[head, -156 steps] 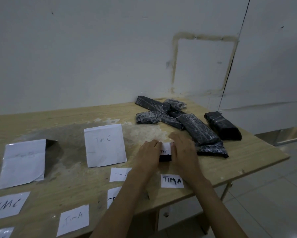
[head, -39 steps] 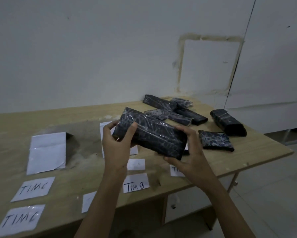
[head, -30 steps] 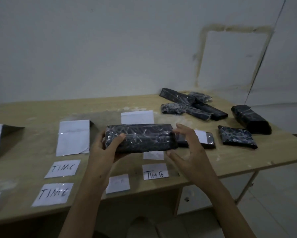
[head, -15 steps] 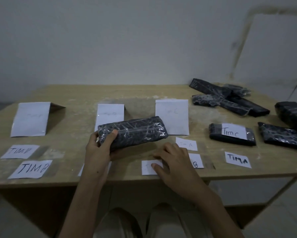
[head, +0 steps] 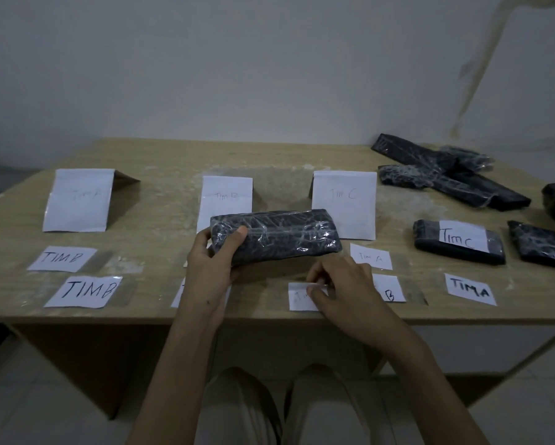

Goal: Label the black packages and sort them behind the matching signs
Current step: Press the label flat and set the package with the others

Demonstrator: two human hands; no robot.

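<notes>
We hold the package [head: 282,236] in our left hand [head: 212,268], gripping its left end with the thumb on top and the fingers underneath. It lies crosswise, low over the counter [head: 160,159], in front of the B sign [head: 226,197] and the C sign [head: 345,200]. Our right hand [head: 343,287] is curled over a slip [head: 297,300] near the counter's front edge, thumb and fingertip pinching its upper edge, which looks slightly lifted.

We judge the package light, since one hand carries it by one end without sagging. Its wrap is glossy and crinkled, so probably slick and a little soft. The safest hold wraps across the short width near an end, as it does now, which leaves the broad top face free for the slip. The slip itself is thin and probably sticky, so we would lift it by an edge.

A second ago both hands had the package up in the air. Half a second ago our right hand lay flat on the slip; now the fingers have closed on its edge. The package has hardly shifted since then. The small package [head: 459,242] we were pressing a label on five seconds ago lies at right, marked TIM C.
</notes>
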